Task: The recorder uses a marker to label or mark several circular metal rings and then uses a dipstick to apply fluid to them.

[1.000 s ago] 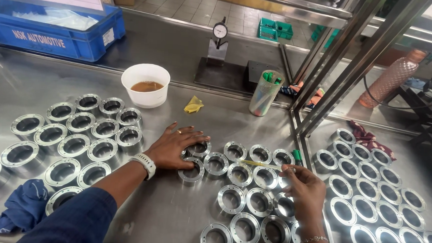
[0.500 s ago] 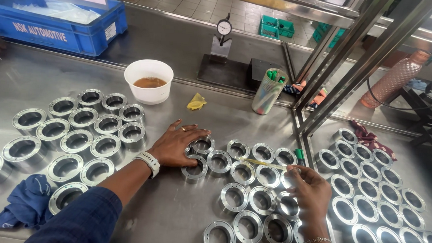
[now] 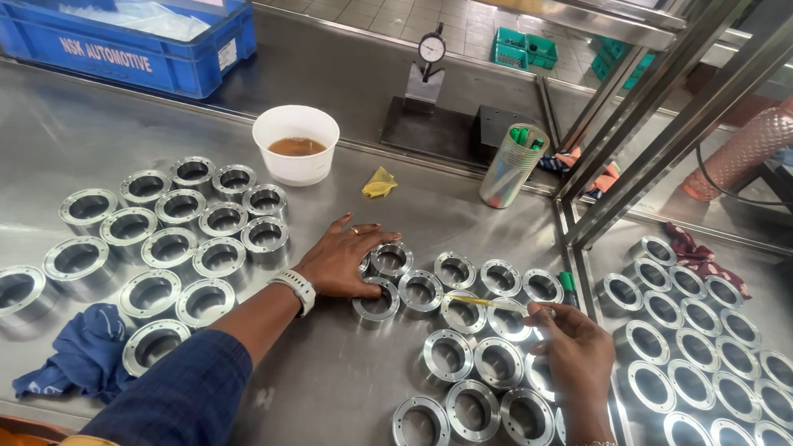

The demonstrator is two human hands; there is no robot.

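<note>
Your left hand (image 3: 345, 258) lies flat and open on two shiny steel rings (image 3: 376, 300) of the middle cluster, about fifteen there. Your right hand (image 3: 575, 350) pinches a thin yellow stick (image 3: 483, 300) over them. Fourteen rings (image 3: 156, 242) sit left, more right, all on the brushed steel bench (image 3: 76, 134); one white bowl (image 3: 295, 143).

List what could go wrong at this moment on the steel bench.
The left hand lies flat over a ring in the tightly packed middle cluster; a slide could knock neighbouring rings together. The right hand holds a thin yellow stick above the rings; it might smear one. The white bowl of brown liquid sits open and could spill.
</note>
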